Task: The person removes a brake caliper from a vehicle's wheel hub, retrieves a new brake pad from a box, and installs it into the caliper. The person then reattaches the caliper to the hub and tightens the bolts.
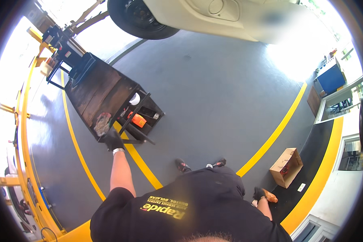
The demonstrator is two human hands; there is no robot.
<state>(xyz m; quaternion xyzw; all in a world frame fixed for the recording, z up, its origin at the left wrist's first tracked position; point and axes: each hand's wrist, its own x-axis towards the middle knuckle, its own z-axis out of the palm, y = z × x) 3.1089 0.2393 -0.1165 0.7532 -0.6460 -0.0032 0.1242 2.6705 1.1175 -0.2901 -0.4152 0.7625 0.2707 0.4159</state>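
Note:
My left hand (113,140), in a black glove, reaches to the near corner of a dark metal cart (88,84), beside a crumpled rag (102,123). It is blurred, so I cannot tell whether it grips the frame. The cart's lower shelf holds an orange container (138,119) and a white round item (134,99). Low at my right side, my right hand (259,194), also gloved, is closed on an orange-brown bottle-like object (271,197).
A raised white car (205,20) is ahead. An open cardboard box (288,169) lies on the floor at my right, near a wall with windows. A blue cabinet (330,78) stands farther right. Yellow posts and rails (26,121) run along the left; yellow lines mark the grey floor.

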